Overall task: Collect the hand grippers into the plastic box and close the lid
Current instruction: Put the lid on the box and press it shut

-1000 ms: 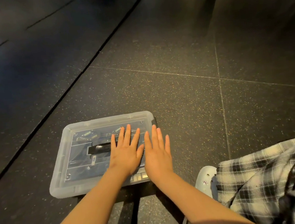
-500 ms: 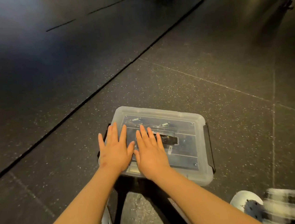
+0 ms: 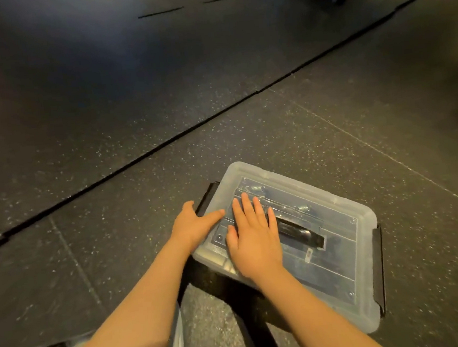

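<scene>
Low and right of centre on the rubber floor (image 3: 107, 128), the plastic box (image 3: 372, 318) sits with its clear lid (image 3: 327, 270) down over the dimly visible hand grippers (image 3: 255, 189). The right hand (image 3: 253, 240) presses flat, fingers spread. The left hand (image 3: 192, 226), flat on the lid half a second ago, has slid to the left-end latch (image 3: 209, 195), its fingers hidden over the edge, so I cannot tell their hold. Probably only latching remains: the right-end latch (image 3: 378, 271) juts out untouched, with bare floor beyond both ends.
</scene>
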